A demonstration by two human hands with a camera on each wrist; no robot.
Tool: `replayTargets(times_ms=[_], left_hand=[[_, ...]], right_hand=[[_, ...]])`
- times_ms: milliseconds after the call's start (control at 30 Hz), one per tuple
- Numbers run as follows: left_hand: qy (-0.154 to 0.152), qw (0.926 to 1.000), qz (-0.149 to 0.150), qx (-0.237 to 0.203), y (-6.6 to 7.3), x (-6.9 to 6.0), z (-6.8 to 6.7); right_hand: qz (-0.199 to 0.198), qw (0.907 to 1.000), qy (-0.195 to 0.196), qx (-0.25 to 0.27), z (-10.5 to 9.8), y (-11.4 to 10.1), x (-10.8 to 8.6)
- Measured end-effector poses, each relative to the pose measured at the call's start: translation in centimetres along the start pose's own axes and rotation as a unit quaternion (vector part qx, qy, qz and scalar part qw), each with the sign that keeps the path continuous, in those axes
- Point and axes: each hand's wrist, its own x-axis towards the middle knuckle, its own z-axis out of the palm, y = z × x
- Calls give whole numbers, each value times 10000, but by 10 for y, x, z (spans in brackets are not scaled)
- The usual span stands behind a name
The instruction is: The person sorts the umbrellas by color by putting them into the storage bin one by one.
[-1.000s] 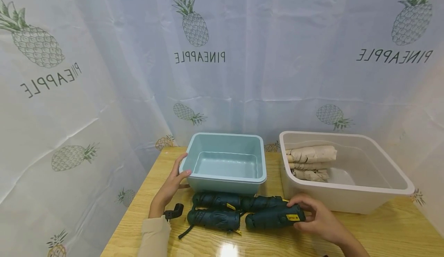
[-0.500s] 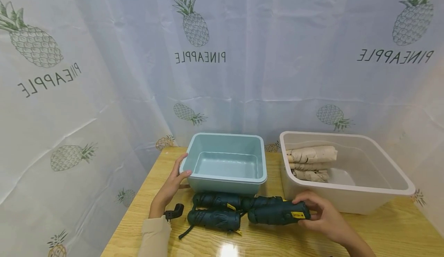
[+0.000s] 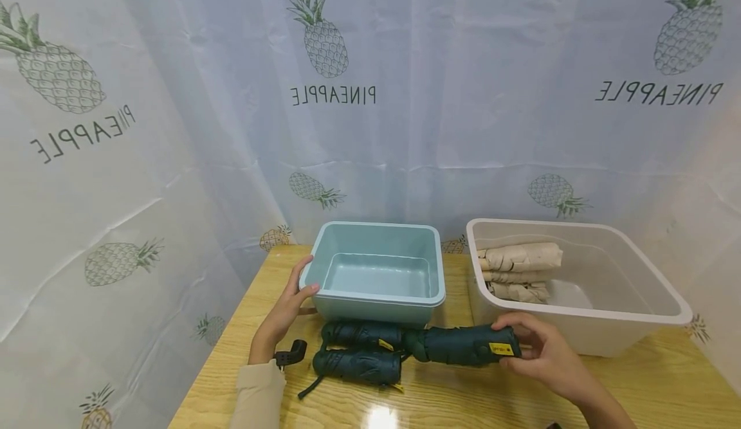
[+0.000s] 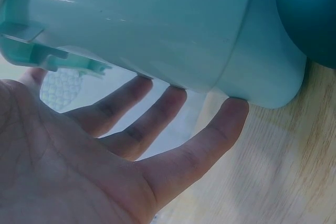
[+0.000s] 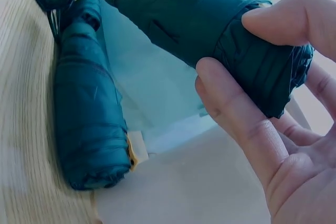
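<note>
Between my right thumb and fingers, the right hand [image 3: 541, 355] [image 5: 310, 171] grips the end of a dark green folded umbrella [image 3: 463, 345] [image 5: 178, 19] with a yellow tag. In the right wrist view it is raised above another green umbrella [image 5: 89, 114] lying on the table. Two more, a rear umbrella [image 3: 359, 334] and a front umbrella [image 3: 359, 366], lie before the light blue bin [image 3: 370, 301] [image 4: 147, 24]. My left hand [image 3: 283, 310] [image 4: 105, 156] touches that bin's left side with its fingertips, fingers extended, and its thumb lies at the front left rim.
To the right stands a larger whitish bin [image 3: 579, 316] with several beige wrapped bundles [image 3: 521, 258] at its left side. Both bins are on a wooden table [image 3: 336, 410], and a patterned curtain [image 3: 405, 139] hangs behind. A black strap end [image 3: 292, 353] juts from my left wrist.
My right hand has moved slightly right and away from the table's front edge with the umbrella, which now covers most of the umbrella behind it. The left hand has stayed where it was.
</note>
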Motion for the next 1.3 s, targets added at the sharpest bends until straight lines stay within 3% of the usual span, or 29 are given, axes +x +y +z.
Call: replayTargets(times_ms=[267,667,833,1133,1300], left_hand=[[-35,10000,-27,-39,1,-1,-1],[-32,10000,-15,-50,1,-1,-2],[-53,10000,6,-28,0,-1,-2],[-39,10000,43,-20,-1,-1,-3],[-74,10000,49,-33,0,-1,-2]], right_hand=[[107,9997,-33,221,2,-4,0],[-277,9982,-193,491,12,-14,7],[-227,9989,-63,412,15,-24,16],[-549,9969,-9,555,18,-45,40],[-312,9978,89,583,17,-52,50]])
